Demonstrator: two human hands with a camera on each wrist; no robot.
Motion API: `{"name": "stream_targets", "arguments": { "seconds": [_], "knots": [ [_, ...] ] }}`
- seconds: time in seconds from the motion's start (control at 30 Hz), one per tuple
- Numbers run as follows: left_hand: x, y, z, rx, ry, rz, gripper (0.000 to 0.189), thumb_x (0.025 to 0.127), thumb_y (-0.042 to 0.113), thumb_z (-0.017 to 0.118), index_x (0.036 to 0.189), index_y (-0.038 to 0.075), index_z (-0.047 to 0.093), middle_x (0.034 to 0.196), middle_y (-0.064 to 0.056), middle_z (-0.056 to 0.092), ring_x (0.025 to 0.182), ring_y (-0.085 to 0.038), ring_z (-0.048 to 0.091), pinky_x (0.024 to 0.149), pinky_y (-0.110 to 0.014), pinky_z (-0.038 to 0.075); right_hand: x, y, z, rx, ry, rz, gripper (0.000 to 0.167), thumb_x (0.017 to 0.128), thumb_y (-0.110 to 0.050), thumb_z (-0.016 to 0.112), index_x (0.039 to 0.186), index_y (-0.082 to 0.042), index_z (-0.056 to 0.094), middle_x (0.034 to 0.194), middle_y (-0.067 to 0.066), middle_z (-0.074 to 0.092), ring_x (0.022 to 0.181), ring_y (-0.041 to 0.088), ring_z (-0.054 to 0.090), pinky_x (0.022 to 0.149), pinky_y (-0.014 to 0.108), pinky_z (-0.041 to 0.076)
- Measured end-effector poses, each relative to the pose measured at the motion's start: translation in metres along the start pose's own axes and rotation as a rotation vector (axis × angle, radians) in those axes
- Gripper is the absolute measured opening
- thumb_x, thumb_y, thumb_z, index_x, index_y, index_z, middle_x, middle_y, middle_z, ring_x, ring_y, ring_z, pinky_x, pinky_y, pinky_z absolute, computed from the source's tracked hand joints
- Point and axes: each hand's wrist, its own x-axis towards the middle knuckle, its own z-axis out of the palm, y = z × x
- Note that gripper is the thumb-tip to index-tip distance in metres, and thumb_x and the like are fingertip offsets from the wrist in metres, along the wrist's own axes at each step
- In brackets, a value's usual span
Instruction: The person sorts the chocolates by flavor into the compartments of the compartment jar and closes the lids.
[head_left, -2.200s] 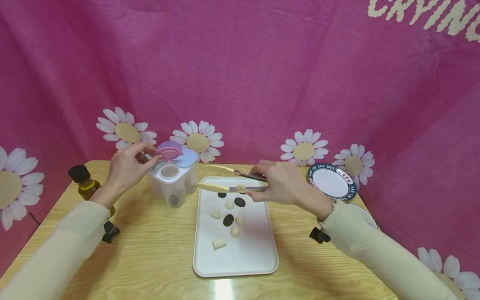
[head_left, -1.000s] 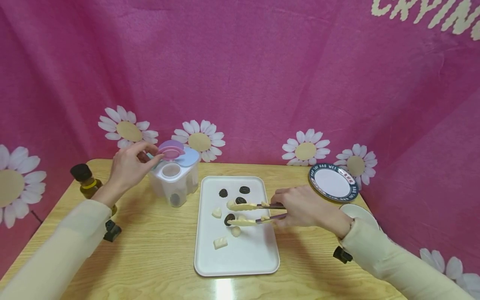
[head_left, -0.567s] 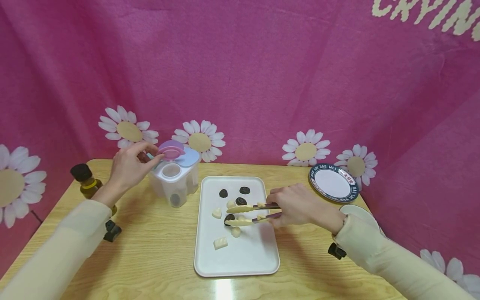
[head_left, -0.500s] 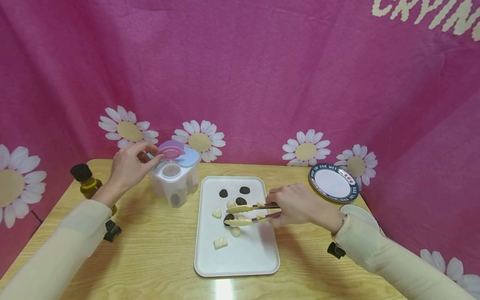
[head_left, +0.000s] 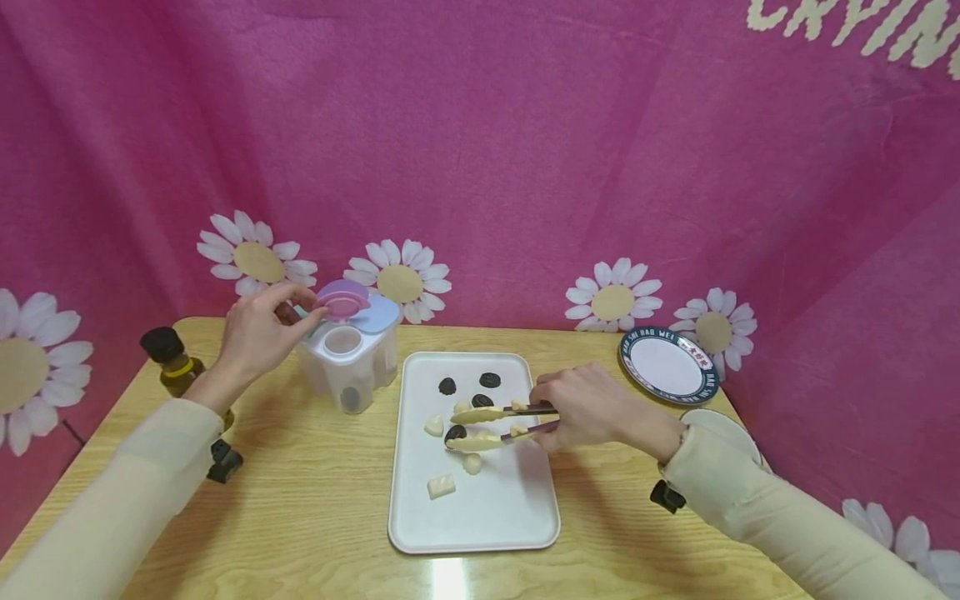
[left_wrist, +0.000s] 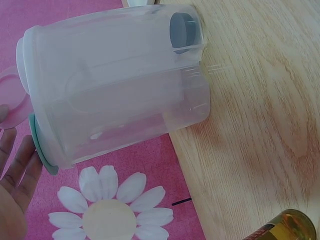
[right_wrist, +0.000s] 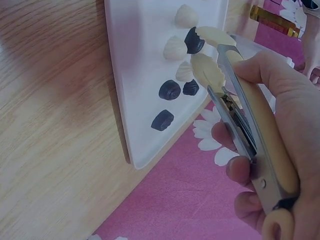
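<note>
Amber liquid shows in a black-capped bottle (head_left: 181, 377) at the left of the wood-grain table (head_left: 300, 508), partly behind the sleeve of the left arm. Next comes the left hand (head_left: 258, 329), holding a raised pink flip lid (head_left: 343, 307) between thumb and fingers, just as it did in the earlier views. Below that lid, the round opening of the translucent storage container (head_left: 315, 375) is uncovered, and one dark disc-like piece (head_left: 350, 398) sits at the bottom.

To the right lies the white tray (head_left: 480, 525), bearing loose dark and cream moulded chocolates. Serving tongs (head_left: 480, 414), raised over its far end about two seconds ago, are now down at its middle. Their cream tips stand apart about a dark oval chocolate (head_left: 455, 432), which has shifted slightly leftward; whether both tips touch it I cannot tell. That suggests the work has reached the gripping of this piece, not yet a lift. The right hand (head_left: 588, 408) is wrapped round the tongs' handles, narrowly parted.

Farthest right are a dark-rimmed plate (head_left: 663, 367) and a white dish (head_left: 720, 425), half hidden by the arm.
</note>
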Motion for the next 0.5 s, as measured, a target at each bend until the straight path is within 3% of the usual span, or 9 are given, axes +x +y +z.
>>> {"name": "stream_targets", "arguments": {
  "seconds": [0.27, 0.5],
  "knots": [
    [0.0000, -0.0006, 0.0001, -0.003, 0.004, 0.005, 0.021, 0.088, 0.018, 0.086, 0.103, 0.007, 0.076, 0.088, -0.016, 0.077, 0.072, -0.029, 0.069, 0.063, -0.019, 0.040, 0.0049, -0.0006, 0.0023, -0.021, -0.042, -0.009, 0.027, 0.074, -0.048, 0.084, 0.079, -0.029, 0.066, 0.073, -0.015, 0.059, 0.056, 0.002, 0.043, 0.050, 0.023, 0.033],
    [0.0005, -0.0014, 0.0018, -0.003, 0.015, 0.018, 0.020, 0.087, 0.016, 0.087, 0.102, 0.006, 0.076, 0.087, -0.016, 0.077, 0.071, -0.029, 0.069, 0.063, -0.021, 0.041, 0.0047, 0.0008, 0.0054, -0.016, -0.028, -0.013, 0.025, 0.074, -0.047, 0.083, 0.080, -0.028, 0.068, 0.073, -0.015, 0.057, 0.056, 0.002, 0.043, 0.050, 0.023, 0.032]
  ]
}}
